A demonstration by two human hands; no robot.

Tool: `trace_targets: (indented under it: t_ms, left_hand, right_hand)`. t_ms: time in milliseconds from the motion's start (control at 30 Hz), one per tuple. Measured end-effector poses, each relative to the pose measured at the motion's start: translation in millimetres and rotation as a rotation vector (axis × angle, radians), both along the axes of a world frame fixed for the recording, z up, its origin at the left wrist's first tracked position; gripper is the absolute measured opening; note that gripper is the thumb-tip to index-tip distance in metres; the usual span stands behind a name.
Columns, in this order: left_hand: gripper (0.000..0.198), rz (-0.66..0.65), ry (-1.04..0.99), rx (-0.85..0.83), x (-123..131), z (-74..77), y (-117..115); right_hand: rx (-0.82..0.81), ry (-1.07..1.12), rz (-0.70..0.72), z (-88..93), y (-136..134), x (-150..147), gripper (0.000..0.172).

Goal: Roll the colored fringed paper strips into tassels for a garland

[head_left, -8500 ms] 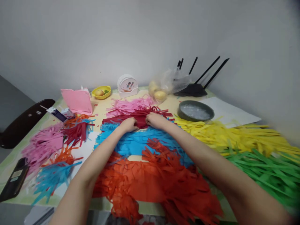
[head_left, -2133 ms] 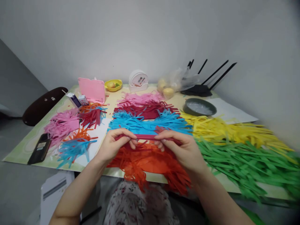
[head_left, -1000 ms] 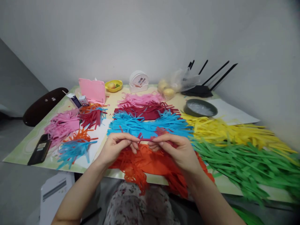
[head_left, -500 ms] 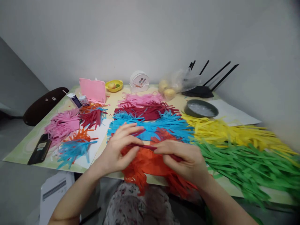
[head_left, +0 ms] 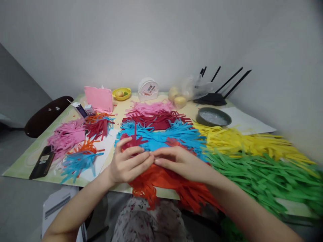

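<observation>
Plain grey wall (head_left: 126,40) stands behind a pale green and yellow surface (head_left: 22,166) strewn with bright fringed pieces. At its near edge the left hand (head_left: 130,163) and right hand (head_left: 179,163) meet, fingertips together, above an orange-red fringed piece (head_left: 164,178). Fingers curled, the left grip is closed on a dark red bundle (head_left: 131,141), whose loose strands stick up past the knuckles. The right grip is drawn in, thumb close to the fingers, against the left fingertips; what it has hold of is hidden, so I cannot tell. Beyond the hands lie a blue fringed piece (head_left: 161,136), another of dark red (head_left: 156,124) and a pink one (head_left: 151,107), one behind the next. To the right spread yellow strips (head_left: 242,143) and green strips (head_left: 262,178), with a dark bowl (head_left: 200,120) behind the yellow. On the left side are smaller mixed tassels (head_left: 98,127), a black phone-like object (head_left: 41,163) and an upright pink case (head_left: 99,100).
</observation>
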State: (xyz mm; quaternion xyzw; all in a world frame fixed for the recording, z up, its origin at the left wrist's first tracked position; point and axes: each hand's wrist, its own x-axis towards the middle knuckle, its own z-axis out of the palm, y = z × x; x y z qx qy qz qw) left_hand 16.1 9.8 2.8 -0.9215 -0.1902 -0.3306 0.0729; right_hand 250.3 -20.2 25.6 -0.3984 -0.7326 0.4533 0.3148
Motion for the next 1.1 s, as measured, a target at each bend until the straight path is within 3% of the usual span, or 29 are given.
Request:
trace_targets:
  t_ms: [133,233,433,600,867,1000,1100]
  left_hand:
    - [0.026,0.055,-0.096,0.026,-4,-7.8,-2]
    - [0.026,0.069,-0.276,-0.04,2,-15.9,-2]
    - [0.017,0.124,-0.728,-0.569,35,-18.9,2]
    - [0.021,0.088,-0.815,-1.044,53,-8.3,21]
    - [0.027,0.065,-0.869,-1.135,80,-13.4,58]
    - [0.024,0.102,-0.932,-1.142,91,-17.7,83]
    - [0.022,0.099,-0.993,-1.109,86,-15.1,100]
  right_hand:
    - [-0.217,0.247,0.008,-9.0,-3,-17,0.028]
    - [-0.236,0.367,-0.056,-12.1,-8,-27,0.024]
    - [-0.072,0.508,-0.231,-18.7,2,-43,0.023]
    - [0.09,0.476,-0.383,-26.5,30,-39,0.018]
    - [0.341,0.316,-0.497,-44.6,62,-25,0.013]
    - [0.418,0.103,-0.472,-51.2,100,12,0.02]
    - [0.47,-0.177,-0.647,-50.7,143,84,0.023]
